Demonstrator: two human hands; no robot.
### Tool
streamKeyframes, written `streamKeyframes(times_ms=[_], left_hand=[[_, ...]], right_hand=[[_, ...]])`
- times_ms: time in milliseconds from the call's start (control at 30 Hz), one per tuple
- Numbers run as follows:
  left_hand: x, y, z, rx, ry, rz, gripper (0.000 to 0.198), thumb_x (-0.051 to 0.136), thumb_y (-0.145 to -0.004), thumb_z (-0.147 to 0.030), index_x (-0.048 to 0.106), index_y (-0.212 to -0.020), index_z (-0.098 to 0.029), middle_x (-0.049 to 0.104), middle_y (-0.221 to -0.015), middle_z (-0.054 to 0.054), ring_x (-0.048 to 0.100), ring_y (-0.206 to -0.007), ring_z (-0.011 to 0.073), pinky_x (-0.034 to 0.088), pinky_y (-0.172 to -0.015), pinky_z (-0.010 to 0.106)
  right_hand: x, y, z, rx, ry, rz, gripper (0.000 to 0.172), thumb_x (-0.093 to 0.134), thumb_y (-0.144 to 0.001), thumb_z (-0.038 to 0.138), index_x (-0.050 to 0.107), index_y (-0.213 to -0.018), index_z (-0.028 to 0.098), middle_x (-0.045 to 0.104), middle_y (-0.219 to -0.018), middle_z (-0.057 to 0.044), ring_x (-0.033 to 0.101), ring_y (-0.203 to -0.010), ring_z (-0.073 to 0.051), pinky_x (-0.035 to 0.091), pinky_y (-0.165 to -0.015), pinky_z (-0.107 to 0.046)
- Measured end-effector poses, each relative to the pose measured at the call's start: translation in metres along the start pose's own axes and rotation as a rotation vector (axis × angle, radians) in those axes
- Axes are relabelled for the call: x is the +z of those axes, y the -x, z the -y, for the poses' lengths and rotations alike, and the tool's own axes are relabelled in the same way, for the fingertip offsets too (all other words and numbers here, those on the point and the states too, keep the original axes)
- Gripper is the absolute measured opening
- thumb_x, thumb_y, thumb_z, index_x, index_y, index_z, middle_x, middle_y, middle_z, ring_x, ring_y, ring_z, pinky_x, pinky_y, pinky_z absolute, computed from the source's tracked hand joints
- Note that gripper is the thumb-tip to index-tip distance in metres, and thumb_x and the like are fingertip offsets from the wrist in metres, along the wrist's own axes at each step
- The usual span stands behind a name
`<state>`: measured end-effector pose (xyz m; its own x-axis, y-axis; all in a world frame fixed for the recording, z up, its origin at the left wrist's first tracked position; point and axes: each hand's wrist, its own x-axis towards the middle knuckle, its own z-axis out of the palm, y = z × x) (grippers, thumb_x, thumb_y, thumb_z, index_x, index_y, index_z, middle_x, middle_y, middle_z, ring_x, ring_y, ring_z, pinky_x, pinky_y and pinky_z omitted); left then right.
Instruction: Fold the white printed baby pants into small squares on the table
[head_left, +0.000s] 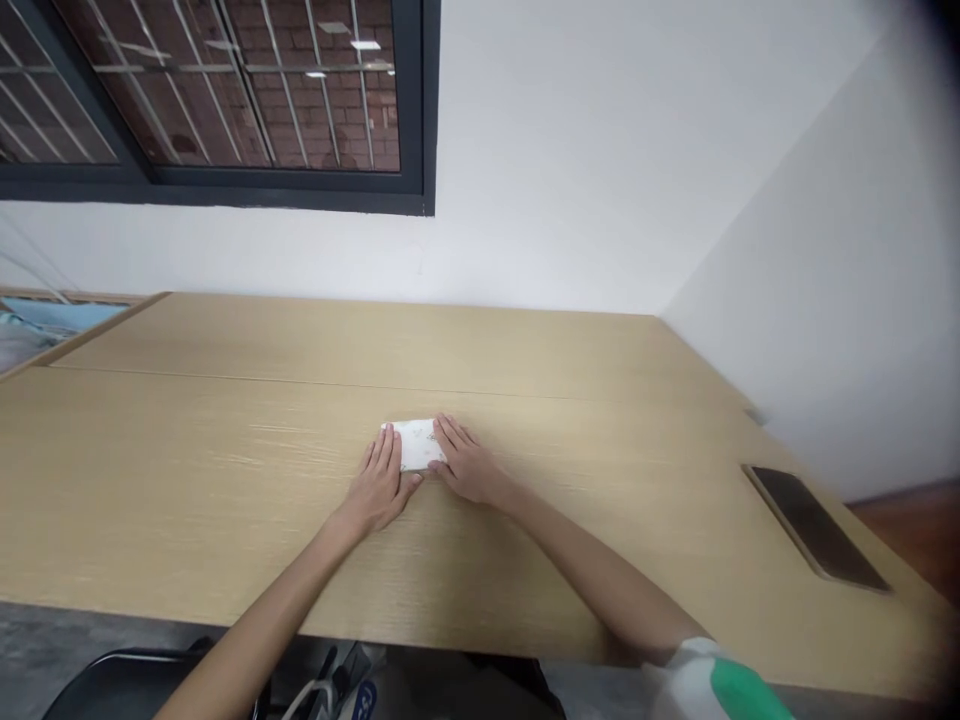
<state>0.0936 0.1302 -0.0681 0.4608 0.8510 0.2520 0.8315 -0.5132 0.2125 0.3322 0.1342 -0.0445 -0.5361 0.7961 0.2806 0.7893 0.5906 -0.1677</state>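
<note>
A small white rectangle with a faint printed pattern, looking like a folded cloth (417,443), lies flat on the wooden table (247,480). My left hand (381,487) rests on its left edge, palm down, fingers stretched out and the thumb by the near edge. On the opposite side, my right hand (466,466) lies flat over the right edge with its fingers extended. Both hands touch the cloth from above and cover its ends, so only the middle shows. Neither hand is wrapped around it.
A dark flat slab like a phone or tablet (821,527) lies at the table's right side. White walls (555,160) border the back and right, with a barred window (247,90) at upper left. A black chair (135,685) stands below the front edge.
</note>
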Motion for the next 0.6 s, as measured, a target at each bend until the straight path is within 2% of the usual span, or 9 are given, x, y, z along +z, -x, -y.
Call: streamKeyframes(times_ms=[100,233,300,400,500,600], left_hand=[[-0.013,-0.001,-0.003,0.053,0.011,-0.010,0.075,0.038,-0.097,-0.058,0.025,-0.157,-0.015,0.021,-0.166,0.016,0.024,-0.156,0.0328,0.040,-0.124,0.053],[-0.029,-0.009,-0.003,0.071,0.069,0.008,0.061,0.049,-0.096,-0.056,0.043,-0.148,-0.025,0.042,-0.157,0.012,0.047,-0.141,0.0290,0.046,-0.117,0.048],[-0.036,-0.017,0.000,0.055,0.110,0.044,0.061,0.059,-0.092,-0.054,0.047,-0.144,-0.024,0.049,-0.152,0.012,0.049,-0.139,0.0291,0.044,-0.118,0.048],[-0.045,-0.031,0.007,0.003,0.201,0.113,0.061,0.072,-0.085,-0.041,0.051,-0.140,-0.027,0.057,-0.144,0.010,0.052,-0.137,0.0299,0.041,-0.120,0.049],[-0.052,-0.044,0.012,-0.026,0.256,0.132,0.053,0.073,-0.080,-0.025,0.060,-0.131,-0.026,0.068,-0.129,0.009,0.060,-0.125,0.0284,0.045,-0.115,0.044],[-0.062,-0.054,0.013,-0.051,0.297,0.115,0.036,0.064,-0.081,-0.021,0.069,-0.116,-0.022,0.074,-0.111,0.009,0.067,-0.108,0.0257,0.050,-0.106,0.038]], right_hand=[[-0.008,0.005,0.002,-0.049,0.013,-0.045,0.065,0.036,-0.106,0.044,0.036,-0.155,0.002,0.026,-0.163,-0.026,0.022,-0.153,-0.036,0.029,-0.119,-0.056],[-0.014,0.004,0.004,-0.106,-0.033,-0.050,0.061,0.044,-0.103,0.047,0.045,-0.149,0.008,0.042,-0.155,-0.023,0.037,-0.143,-0.035,0.033,-0.114,-0.052],[-0.014,0.001,0.002,-0.096,-0.056,-0.046,0.063,0.050,-0.099,0.046,0.045,-0.149,0.008,0.045,-0.153,-0.023,0.039,-0.142,-0.035,0.033,-0.113,-0.051],[-0.011,-0.005,-0.002,-0.055,-0.083,-0.027,0.061,0.052,-0.095,0.036,0.044,-0.149,0.010,0.046,-0.152,-0.021,0.041,-0.140,-0.034,0.032,-0.111,-0.051],[-0.006,-0.012,-0.008,0.025,-0.119,-0.032,0.055,0.050,-0.094,0.028,0.048,-0.146,0.012,0.053,-0.147,-0.020,0.049,-0.131,-0.032,0.034,-0.107,-0.049],[-0.001,-0.023,-0.016,0.068,-0.198,-0.066,0.042,0.047,-0.094,0.020,0.056,-0.135,0.015,0.060,-0.137,-0.017,0.053,-0.126,-0.029,0.034,-0.106,-0.048]])
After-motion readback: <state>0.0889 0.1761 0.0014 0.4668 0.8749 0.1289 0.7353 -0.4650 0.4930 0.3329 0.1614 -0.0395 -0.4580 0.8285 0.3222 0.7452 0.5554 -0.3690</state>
